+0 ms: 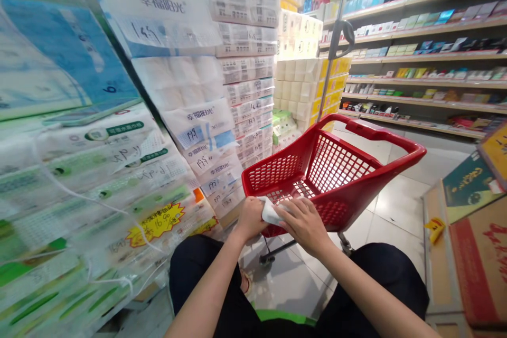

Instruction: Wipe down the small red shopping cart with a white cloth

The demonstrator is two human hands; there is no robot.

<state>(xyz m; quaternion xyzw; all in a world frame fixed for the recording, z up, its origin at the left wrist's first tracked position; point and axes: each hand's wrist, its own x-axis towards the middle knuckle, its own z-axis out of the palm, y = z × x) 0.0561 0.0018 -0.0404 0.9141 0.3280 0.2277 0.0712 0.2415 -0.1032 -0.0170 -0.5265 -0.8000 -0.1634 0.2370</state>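
A red plastic shopping cart (pixel 336 206) with a lattice basket stands in front of me, its near rim at my hands. My left hand (pixel 252 217) is closed at the near left corner of that rim, its fingertips partly hidden. Beside it my right hand (pixel 304 223) presses a crumpled white cloth (pixel 271 213), perhaps a wipe or tissue, against the rim, fingers bent over it. The cloth's left edge touches my left hand. I cannot see inside the folds of the cloth.
Tall stacks of wrapped tissue packs (pixel 206 132) rise on the left, with loose white cord (pixel 119 211) across the nearer ones. Stocked shelves (pixel 423 58) line the back right. Cardboard boxes (pixel 483 253) stand at the right. A metal pole (pixel 332 47) rises behind the cart.
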